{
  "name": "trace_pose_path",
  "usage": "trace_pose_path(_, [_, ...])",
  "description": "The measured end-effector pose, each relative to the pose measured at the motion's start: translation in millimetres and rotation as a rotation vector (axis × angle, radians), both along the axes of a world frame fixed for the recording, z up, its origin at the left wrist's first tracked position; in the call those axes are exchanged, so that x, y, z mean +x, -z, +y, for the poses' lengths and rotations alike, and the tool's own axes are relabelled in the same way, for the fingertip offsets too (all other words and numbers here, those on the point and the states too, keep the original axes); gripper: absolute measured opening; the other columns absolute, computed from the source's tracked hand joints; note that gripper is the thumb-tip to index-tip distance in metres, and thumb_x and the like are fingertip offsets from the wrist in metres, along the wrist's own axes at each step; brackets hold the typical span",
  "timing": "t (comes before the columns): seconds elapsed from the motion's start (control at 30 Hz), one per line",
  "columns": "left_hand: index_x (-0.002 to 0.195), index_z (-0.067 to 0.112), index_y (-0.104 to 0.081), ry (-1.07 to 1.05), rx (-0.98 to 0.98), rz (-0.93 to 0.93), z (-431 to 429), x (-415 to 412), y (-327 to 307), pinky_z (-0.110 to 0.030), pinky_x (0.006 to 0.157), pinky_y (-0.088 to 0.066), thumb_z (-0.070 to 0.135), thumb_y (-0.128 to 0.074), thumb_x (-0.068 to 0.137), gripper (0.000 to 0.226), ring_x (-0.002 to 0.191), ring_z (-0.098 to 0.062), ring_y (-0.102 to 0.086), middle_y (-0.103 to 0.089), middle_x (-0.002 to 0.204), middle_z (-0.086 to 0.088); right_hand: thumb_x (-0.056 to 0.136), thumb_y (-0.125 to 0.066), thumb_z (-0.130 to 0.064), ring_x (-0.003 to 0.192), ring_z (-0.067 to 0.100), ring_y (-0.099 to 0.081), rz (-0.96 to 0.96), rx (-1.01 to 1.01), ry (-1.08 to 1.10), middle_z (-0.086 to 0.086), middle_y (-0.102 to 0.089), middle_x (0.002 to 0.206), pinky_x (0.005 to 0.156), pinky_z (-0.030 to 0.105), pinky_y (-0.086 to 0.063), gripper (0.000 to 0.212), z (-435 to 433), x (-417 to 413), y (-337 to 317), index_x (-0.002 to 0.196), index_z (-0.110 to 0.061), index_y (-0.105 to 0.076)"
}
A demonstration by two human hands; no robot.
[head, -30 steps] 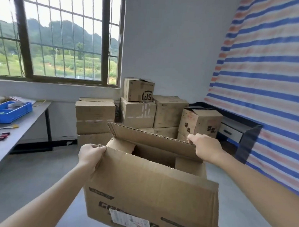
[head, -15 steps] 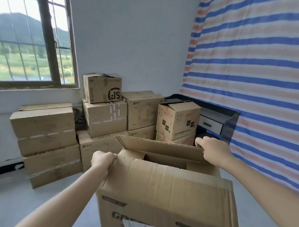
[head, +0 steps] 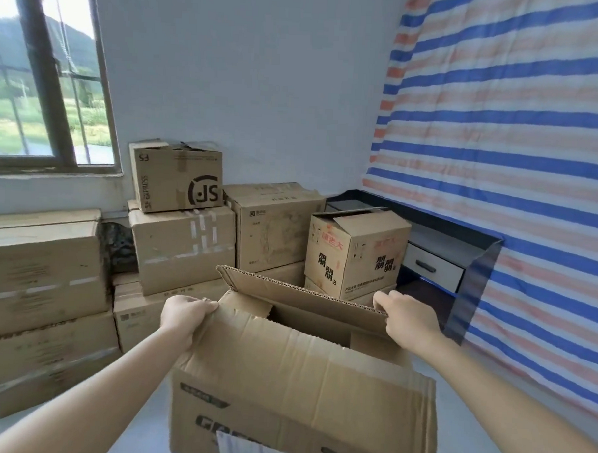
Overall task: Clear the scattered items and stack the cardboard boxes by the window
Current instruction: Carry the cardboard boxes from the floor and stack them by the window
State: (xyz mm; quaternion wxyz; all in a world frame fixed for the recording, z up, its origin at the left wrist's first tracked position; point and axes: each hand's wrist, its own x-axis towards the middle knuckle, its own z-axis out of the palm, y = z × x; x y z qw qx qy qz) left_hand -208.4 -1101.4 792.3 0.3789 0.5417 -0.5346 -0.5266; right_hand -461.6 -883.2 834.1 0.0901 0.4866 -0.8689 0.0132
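I carry a large open cardboard box (head: 300, 394) in front of me, its flaps standing up. My left hand (head: 183, 315) grips the box's left top edge. My right hand (head: 405, 316) grips the far flap at the right. Ahead, under the window (head: 47, 78), stand stacked cardboard boxes: a low stack at the left (head: 41, 283), a taped box (head: 183, 248) with a box printed "SF" (head: 176, 176) on top, a plain box (head: 273, 225), and an open-topped box with red print (head: 356, 251).
A black desk with a grey drawer (head: 433, 266) stands against the striped blue, orange and white tarp wall (head: 516, 150) at the right. Grey floor (head: 487, 433) shows on both sides of the carried box.
The view has swung right and closer to the stacked boxes; the table with the blue tray has left the view. Both hands keep their grip on the carried box.
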Motion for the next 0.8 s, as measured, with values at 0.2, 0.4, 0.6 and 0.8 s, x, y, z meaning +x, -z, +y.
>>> trace_pose_path(0.2, [0.051,0.006,-0.054,-0.003,0.057,0.033,-109,-94,-4,-0.025,0.064,-0.04,0.002,-0.072,0.076,0.031,0.06,-0.02,-0.05,-0.054,0.057,-0.007,0.09,-0.042,-0.003,0.078,0.017,-0.045,0.02,-0.002,-0.005,-0.003,-0.047,0.091,0.066,0.031,-0.043,0.021,-106,-91,-10,0.093,-0.023,-0.04])
trace_pose_path(0.4, [0.054,0.005,-0.055,0.029,0.076,-0.052,-173,-189,-2,-0.028,0.065,-0.044,0.007,-0.072,0.076,0.028,0.062,-0.023,-0.053,-0.057,0.058,-0.009,0.09,-0.043,-0.006,0.083,0.015,-0.042,0.054,-0.059,0.053,-0.006,-0.043,0.09,0.058,0.027,-0.031,0.02,-158,-176,0,0.095,-0.025,-0.041])
trace_pose_path(0.6, [0.062,0.001,-0.061,-0.007,0.03,-0.077,-234,-269,1,-0.031,0.071,-0.049,0.007,-0.072,0.076,0.019,0.07,-0.026,-0.058,-0.061,0.065,-0.01,0.092,-0.042,-0.008,0.098,0.018,-0.051,0.043,-0.087,0.005,-0.004,-0.05,0.1,0.064,0.028,-0.033,0.021,-224,-262,5,0.106,-0.023,-0.047])
trace_pose_path(0.8, [0.071,0.0,-0.059,-0.153,0.009,-0.035,-297,-340,-22,-0.027,0.064,-0.043,0.006,-0.07,0.078,0.014,0.063,-0.022,-0.052,-0.057,0.066,-0.011,0.095,-0.042,-0.009,0.102,0.016,-0.052,0.063,-0.176,-0.148,-0.003,-0.056,0.111,0.08,0.027,-0.044,0.025,-311,-347,-18,0.113,-0.025,-0.051])
